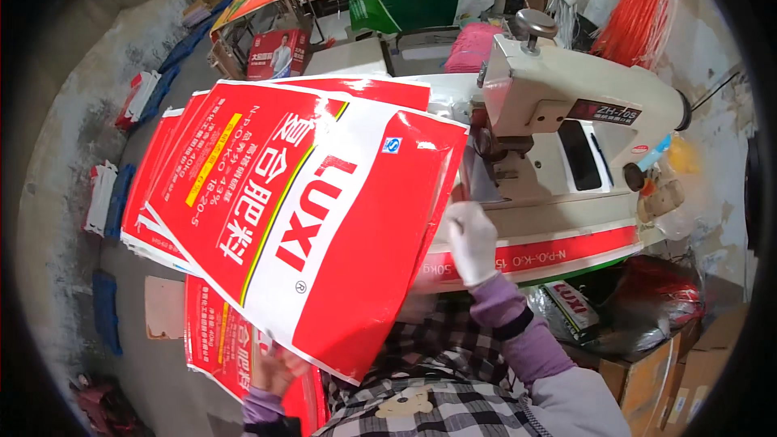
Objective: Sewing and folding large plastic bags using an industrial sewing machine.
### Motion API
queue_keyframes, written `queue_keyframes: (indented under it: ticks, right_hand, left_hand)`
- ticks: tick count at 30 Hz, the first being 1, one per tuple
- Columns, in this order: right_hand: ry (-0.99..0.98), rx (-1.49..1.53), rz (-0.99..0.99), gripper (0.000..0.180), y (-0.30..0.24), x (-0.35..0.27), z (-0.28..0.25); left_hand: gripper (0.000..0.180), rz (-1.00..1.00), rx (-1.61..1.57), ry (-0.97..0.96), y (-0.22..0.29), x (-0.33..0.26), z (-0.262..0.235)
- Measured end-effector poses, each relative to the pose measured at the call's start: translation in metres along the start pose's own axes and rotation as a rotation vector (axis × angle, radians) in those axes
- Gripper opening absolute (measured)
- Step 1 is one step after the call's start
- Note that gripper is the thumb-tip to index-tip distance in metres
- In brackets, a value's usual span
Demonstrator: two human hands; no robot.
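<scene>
A large red and white printed sack lies flat and slanted across the middle, on top of a pile of similar red sacks fanned out to the left. My right hand, in a white glove, is closed beside the sack's right edge, just in front of the sewing machine. What its fingers hold, if anything, is hidden. Low on the left, my left hand is at the sack's lower edge, near another red sack. It is blurred and its fingers are partly hidden.
The machine stands on a pale table with a red strip along its front. Red and white strands hang at the back right. A pink bundle sits behind the machine. Cardboard boxes and plastic-wrapped packages lie at the lower right.
</scene>
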State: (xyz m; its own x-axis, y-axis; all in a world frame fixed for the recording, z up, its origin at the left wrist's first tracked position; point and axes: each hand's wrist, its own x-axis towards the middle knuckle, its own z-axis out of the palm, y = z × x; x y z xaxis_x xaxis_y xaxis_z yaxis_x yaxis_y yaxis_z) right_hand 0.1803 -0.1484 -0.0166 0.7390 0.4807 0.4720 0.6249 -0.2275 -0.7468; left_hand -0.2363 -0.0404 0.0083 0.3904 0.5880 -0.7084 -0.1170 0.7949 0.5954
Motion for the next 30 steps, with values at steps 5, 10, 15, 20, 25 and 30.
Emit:
queue_keyframes:
  ticks: [5,10,15,20,25,30]
  right_hand:
    - [0.116,-0.022,0.055,0.039,0.003,0.034,-0.01]
    - [0.156,-0.372,-0.376,0.041,0.002,0.067,0.008]
    - [-0.593,-0.217,-0.286,0.025,-0.037,0.041,0.062]
    - [-0.676,0.585,-1.033,0.046,-0.197,-0.095,0.097]
    - [-1.247,0.046,-0.382,0.009,-0.113,-0.203,0.241]
    - [-1.223,0.049,-0.124,0.01,-0.07,-0.21,0.282]
  left_hand:
    - [0.039,-0.008,0.213,-0.129,-0.079,0.011,0.01]
    - [0.029,0.134,0.075,0.157,-0.066,0.018,-0.036]
    - [0.037,0.36,0.688,0.808,-0.05,-0.036,-0.234]
    - [0.03,0.226,0.791,1.273,-0.192,-0.197,-0.403]
    - [0.042,-0.011,0.622,1.474,-0.298,-0.241,-0.401]
    - [0.042,0.114,0.461,1.411,-0.341,-0.174,-0.377]
